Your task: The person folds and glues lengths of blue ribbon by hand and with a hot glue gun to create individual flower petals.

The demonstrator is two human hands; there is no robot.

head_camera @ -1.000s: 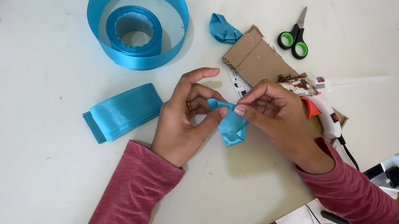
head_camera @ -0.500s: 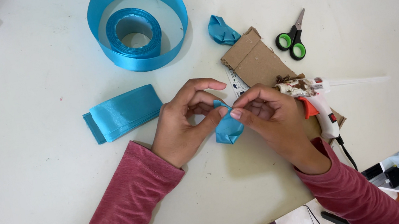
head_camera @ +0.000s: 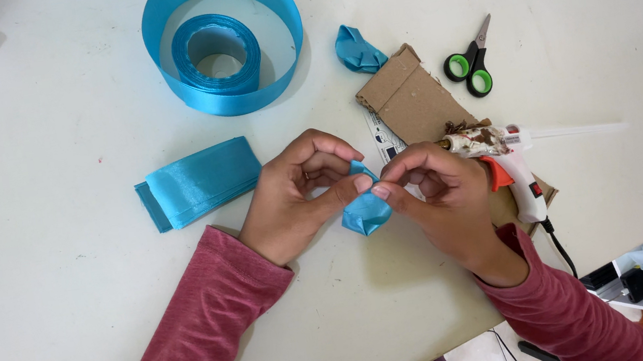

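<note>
At frame centre our left hand and right hand pinch the folded ribbon piece; we judge fingertip pressure must hold evenly.

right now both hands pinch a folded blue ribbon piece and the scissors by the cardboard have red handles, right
Not quite: the scissors have green handles, not red. The head view shows it. The rest holds: the left hand and right hand both pinch the folded blue ribbon piece, and the scissors lie by the cardboard.

Ribbon piece top — behind fingertips
</note>
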